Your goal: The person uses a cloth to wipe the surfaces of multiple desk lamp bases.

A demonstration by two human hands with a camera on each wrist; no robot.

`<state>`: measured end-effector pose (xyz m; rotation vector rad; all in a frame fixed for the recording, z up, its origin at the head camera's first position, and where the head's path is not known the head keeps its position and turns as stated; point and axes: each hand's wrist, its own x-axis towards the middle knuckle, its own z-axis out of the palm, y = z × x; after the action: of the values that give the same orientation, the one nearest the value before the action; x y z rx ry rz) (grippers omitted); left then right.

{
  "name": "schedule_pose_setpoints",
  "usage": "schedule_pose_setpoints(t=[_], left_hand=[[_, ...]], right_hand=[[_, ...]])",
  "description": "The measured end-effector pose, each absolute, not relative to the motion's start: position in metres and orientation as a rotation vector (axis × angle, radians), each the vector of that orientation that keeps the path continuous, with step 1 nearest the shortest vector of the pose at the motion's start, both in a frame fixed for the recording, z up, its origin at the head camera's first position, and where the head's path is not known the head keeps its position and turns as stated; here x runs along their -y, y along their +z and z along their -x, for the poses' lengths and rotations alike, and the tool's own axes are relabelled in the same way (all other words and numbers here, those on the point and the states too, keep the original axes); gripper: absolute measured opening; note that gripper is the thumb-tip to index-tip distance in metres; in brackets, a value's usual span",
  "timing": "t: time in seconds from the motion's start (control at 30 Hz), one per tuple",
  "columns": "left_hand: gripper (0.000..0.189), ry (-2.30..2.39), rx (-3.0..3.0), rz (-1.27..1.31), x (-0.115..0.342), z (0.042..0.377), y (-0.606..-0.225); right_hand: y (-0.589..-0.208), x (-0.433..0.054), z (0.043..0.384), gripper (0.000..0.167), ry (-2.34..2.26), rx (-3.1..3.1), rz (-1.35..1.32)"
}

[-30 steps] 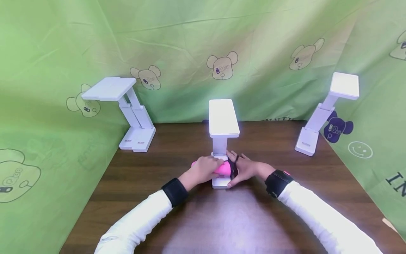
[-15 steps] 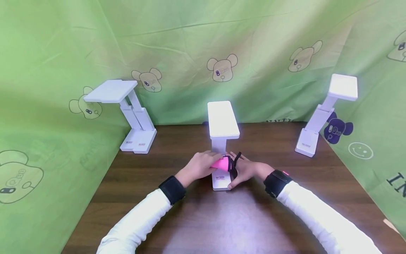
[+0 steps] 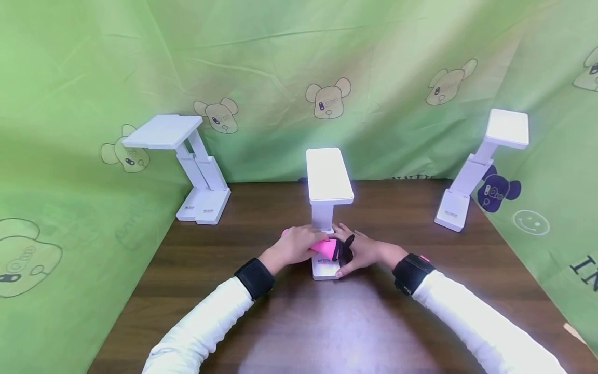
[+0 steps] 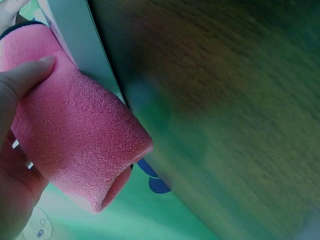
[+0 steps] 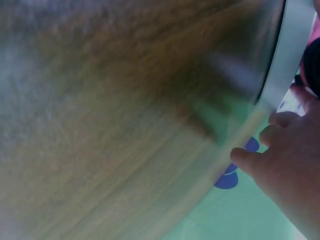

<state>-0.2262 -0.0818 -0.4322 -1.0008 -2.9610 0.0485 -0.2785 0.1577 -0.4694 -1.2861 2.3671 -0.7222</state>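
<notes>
In the head view my left hand [image 3: 299, 244] holds a soft pink fuzzy cloth tube [image 3: 325, 249] slantwise across the base of the middle white desk lamp [image 3: 329, 174]. The left wrist view shows thumb and fingers around this pink cloth [image 4: 80, 115]; its near end is hollow and a dark band edges the far end. My right hand [image 3: 362, 252] lies spread along the base's right side, thumb at the front corner and fingers farther back. The cloth's black end [image 3: 343, 250] sits between them. In the right wrist view that hand [image 5: 285, 160] is partly cut off.
Two lamps side by side [image 3: 201, 202] stand at the back left of the brown wood table [image 3: 243, 322]; another lamp [image 3: 452, 208] stands at the back right. A green printed curtain [image 3: 261, 62] surrounds the table's back and sides.
My left hand has shifted the pink cloth back along the lamp base, then forward again, with its black end tilting. The right hand has stayed at the base's right side.
</notes>
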Motion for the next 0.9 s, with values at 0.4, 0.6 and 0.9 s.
schedule_pose_setpoints(t=[0.4,0.6,0.9], left_hand=[[0.049,-0.051,2.934,0.919,0.094,0.223,-0.427],[0.049,0.070,2.900,1.041,0.071,0.222,-0.428],[0.042,-0.074,2.931,1.157,0.090,0.197,-0.426]], right_hand=[[-0.456,-0.155,0.282,0.121,-0.522,-2.431,1.300],[-0.455,-0.153,0.286,0.116,-0.557,-2.407,1.311],[-0.456,-0.152,0.283,0.110,-0.501,-2.422,1.303]])
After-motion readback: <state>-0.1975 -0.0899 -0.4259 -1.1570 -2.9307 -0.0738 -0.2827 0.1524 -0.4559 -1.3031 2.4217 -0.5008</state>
